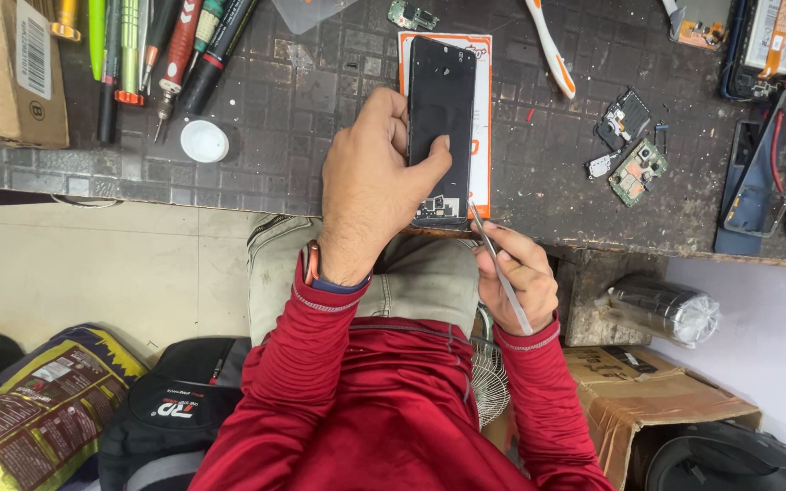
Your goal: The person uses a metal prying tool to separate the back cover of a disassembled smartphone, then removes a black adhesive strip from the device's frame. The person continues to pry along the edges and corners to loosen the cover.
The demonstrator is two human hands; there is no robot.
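Observation:
A black phone body (440,100) lies face down on an orange-and-white card (482,109) at the near edge of the dark workbench (320,109). Its lower end is open and shows circuitry. My left hand (370,186) grips the phone along its left side, with the thumb pressed on its back. My right hand (516,277) holds thin metal tweezers (500,268) like a pen, the tip touching the phone's lower right corner. Both sleeves are red.
Screwdrivers and pens (161,55) and a white cap (204,141) lie at the bench's left. Small circuit boards (634,168) sit to the right, beside an opened phone frame (766,173). A cardboard box (657,400) and bags (166,409) are on the floor.

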